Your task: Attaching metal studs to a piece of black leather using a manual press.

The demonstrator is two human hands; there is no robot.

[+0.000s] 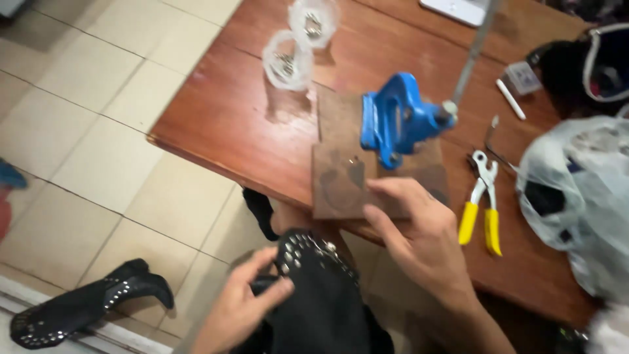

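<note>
Our left hand (242, 298) pinches the soft, floppy studded black boot (314, 288) at its seven-o'clock edge, while our right hand (419, 239) rests loosely curled at two o'clock.

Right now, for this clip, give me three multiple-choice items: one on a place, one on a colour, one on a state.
1. Where does the blue cast-metal hand press stand?
A. on a brown board on the wooden table
B. on the tiled floor
C. on the person's lap

2. What colour are the grips of the metal pliers?
A. red
B. yellow
C. green

3. What is the left hand doing?
A. lying flat and empty on the table
B. pulling the press lever
C. gripping the black studded leather piece

Answers:
1 A: the press sits on the brown board atop the reddish wooden table.
2 B: both grips are yellow.
3 C: its fingers close on the studded piece below the table edge, while the right hand rests at the board's near edge.
</note>
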